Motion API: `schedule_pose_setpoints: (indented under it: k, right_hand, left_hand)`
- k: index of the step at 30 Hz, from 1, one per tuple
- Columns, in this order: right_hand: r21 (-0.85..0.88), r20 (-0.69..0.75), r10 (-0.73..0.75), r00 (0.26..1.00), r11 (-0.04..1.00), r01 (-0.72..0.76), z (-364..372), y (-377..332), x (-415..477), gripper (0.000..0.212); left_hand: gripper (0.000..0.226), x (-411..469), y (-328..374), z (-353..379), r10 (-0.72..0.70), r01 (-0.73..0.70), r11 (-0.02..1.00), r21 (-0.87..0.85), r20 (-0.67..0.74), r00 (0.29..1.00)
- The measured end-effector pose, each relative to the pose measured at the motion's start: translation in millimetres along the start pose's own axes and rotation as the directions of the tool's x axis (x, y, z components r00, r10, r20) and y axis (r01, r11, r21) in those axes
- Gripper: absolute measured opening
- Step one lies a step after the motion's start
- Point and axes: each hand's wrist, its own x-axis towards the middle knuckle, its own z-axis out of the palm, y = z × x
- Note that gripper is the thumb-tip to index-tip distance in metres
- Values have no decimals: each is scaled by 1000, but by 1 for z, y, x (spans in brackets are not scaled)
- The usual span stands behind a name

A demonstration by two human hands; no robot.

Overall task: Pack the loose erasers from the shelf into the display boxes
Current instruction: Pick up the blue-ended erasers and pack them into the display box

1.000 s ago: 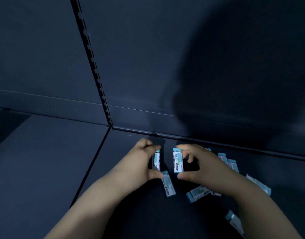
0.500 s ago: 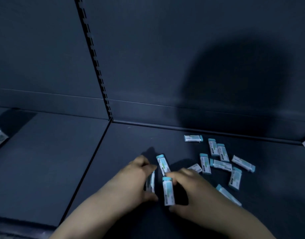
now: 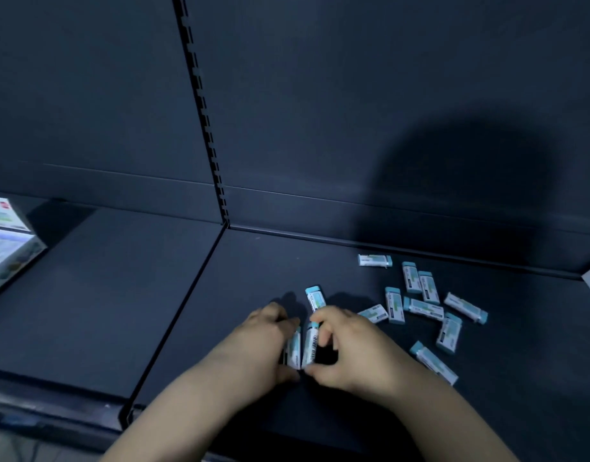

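Both forearms reach in from the near edge and meet over the middle of the dark shelf (image 3: 120, 295), backs of the hands turned up. The left hand (image 3: 263, 341) curls its fingers over the far end of an upright-on-edge eraser (image 3: 294, 350), thumb at the near end, so its grip is clamped on that piece. The right hand (image 3: 347, 355) does likewise just beside it, forefinger on the teal cap and thumb at the near end, its grip clamped on a second eraser (image 3: 311, 345); the two pieces stand side by side and touch. A third eraser (image 3: 315, 297) lies flat just beyond the fingertips. The loose erasers (image 3: 420, 306) lie scattered to the right, on the shelf. A display box (image 3: 3, 235) sits at the far left edge, well apart from the hands
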Motion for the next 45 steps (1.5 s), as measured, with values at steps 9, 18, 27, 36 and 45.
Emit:
schedule_pose_setpoints:
  k: [9, 18, 27, 36, 45]
  right_hand:
    - [-73, 41, 30, 999, 997, -27, -3, 18, -10, 82]
    - [-45, -33, -38, 999, 998, 36, -2, 10, 0, 66]
    - [41, -182, -105, 978, 993, 114, 27, -61, 24, 69]
    - [191, -295, -10, 955, 979, 70, 101, -190, 78, 68]
    - [188, -318, -40, 947, 977, 104, 115, -247, 81, 68]
  left_hand:
    - [85, 2, 6, -1, -13, 13, 999, 33, 3, 1000]
    - [76, -5, 3, -4, -3, -2, 999, -46, -104, 995]
    - [76, -52, -72, -35, 115, -89, 992, 90, -346, 931]
    - [79, -116, -227, -82, 240, -145, 960, 240, -437, 867]
    - [72, -153, -270, -99, 249, -109, 952, 288, -511, 823]
